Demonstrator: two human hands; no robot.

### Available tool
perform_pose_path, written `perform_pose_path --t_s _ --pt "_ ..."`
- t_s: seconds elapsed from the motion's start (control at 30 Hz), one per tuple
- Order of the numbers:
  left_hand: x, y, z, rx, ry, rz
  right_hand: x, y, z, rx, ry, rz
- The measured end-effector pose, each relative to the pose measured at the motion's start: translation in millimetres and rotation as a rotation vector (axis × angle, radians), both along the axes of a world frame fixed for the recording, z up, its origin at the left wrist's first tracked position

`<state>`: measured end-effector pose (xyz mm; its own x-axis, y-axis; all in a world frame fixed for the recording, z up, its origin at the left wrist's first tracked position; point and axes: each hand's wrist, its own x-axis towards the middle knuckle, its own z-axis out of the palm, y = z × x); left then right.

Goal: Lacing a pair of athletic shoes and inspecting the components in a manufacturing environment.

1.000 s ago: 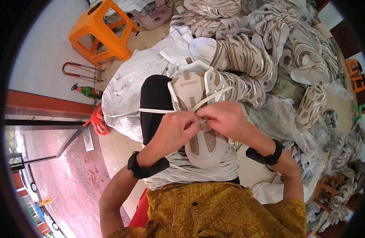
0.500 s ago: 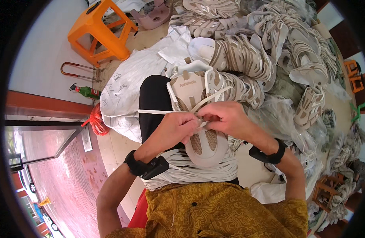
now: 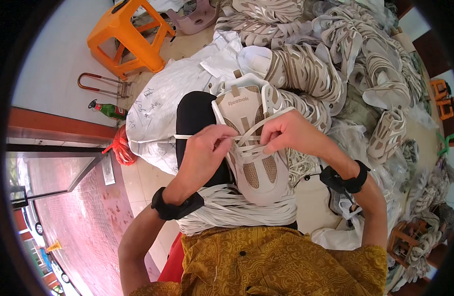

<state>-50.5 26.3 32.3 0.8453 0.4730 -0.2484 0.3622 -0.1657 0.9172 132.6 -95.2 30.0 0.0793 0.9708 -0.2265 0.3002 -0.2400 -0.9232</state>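
A beige and tan sneaker upper (image 3: 260,191) rests across my lap, its toe toward me and its tongue away. A flat cream shoelace (image 3: 250,157) crosses the lower eyelets. My left hand (image 3: 203,150) is at the left eyelet row, thumb and forefinger closed on a strand of the lace. On the opposite side my right hand (image 3: 292,132) pinches another strand beside the right eyelets. One loose lace end (image 3: 182,136) stretches left over my black-clad knee (image 3: 193,111). Beneath the toe, a thick bundle of cream laces (image 3: 236,213) lies over my thighs.
Stacks of similar shoe uppers (image 3: 306,71) pile up ahead and right, among clear plastic bags (image 3: 353,148). A white woven sack (image 3: 157,118) lies to the left. Beyond it are an orange stool (image 3: 125,37), a green bottle (image 3: 110,111) and a red plastic bag (image 3: 122,148).
My hands have moved apart from the middle of the shoe, left hand leftward and right hand up and right. The crossed lace between them now shows.
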Motion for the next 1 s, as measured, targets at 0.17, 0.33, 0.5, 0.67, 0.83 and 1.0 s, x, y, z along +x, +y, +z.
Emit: perform_pose_path --t_s 0.17,0.33,0.5,0.67,0.83,1.0 --pt "-4 1 -5 0.606 -0.124 -0.072 -15 11 11 0.039 -0.636 0.164" --pt "-7 -7 -7 0.794 -0.229 -0.192 -24 19 0 0.079 -0.785 0.210" --pt "-3 -13 -9 0.473 -0.207 -0.186 -19 28 12 -0.203 0.034 0.091" --pt "4 -1 -6 0.455 -0.188 -0.352 -14 26 13 -0.167 0.132 0.118" --pt "5 5 7 0.158 -0.028 -0.345 -9 26 15 -0.177 -0.031 0.162" --pt "9 0 10 -0.415 0.076 -0.200 -9 20 16 -0.056 -0.144 0.161"
